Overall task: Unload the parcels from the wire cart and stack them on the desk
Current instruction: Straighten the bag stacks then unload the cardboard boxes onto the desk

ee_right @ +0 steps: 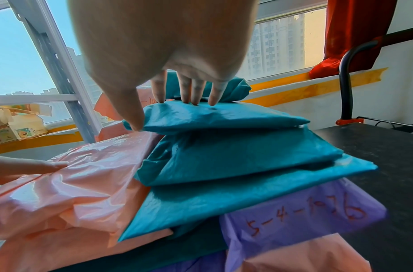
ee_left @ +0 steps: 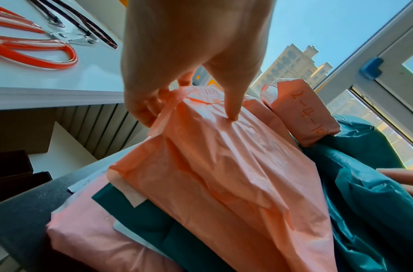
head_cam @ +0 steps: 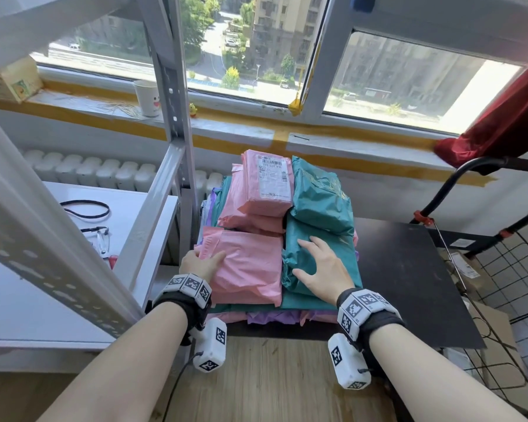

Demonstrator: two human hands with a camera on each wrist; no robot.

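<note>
A pile of parcels [head_cam: 275, 239] sits on the black desk [head_cam: 409, 278], crowded against the desk's left edge beside the grey shelving upright [head_cam: 177, 141]. The desk's right half is bare as far as its right edge, beyond which stands the wire cart [head_cam: 506, 287] with its black handle [head_cam: 457, 178].

The left hand [head_cam: 203, 263] grips the left edge of the front pink parcel [head_cam: 247, 266]: the left wrist view shows its fingers [ee_left: 142, 108] curled around the bunched edge, with the thumb pressed on top. This parcel's near edge lies close to the desk's front edge.

The right hand [head_cam: 320, 269] lies spread on the top teal parcel [head_cam: 317, 257], just right of the pink one; straight fingertips [ee_right: 191, 99] press its far edge and the thumb rests on its left corner. Under it lie further teal layers, then a purple parcel [ee_right: 305, 217] marked "5-4-1076", its edge overhanging towards the desk front.

At the back of the pile, a labelled pink parcel [head_cam: 269, 184] leans beside another teal one [head_cam: 320, 199], near the windowsill [head_cam: 348, 141].
</note>
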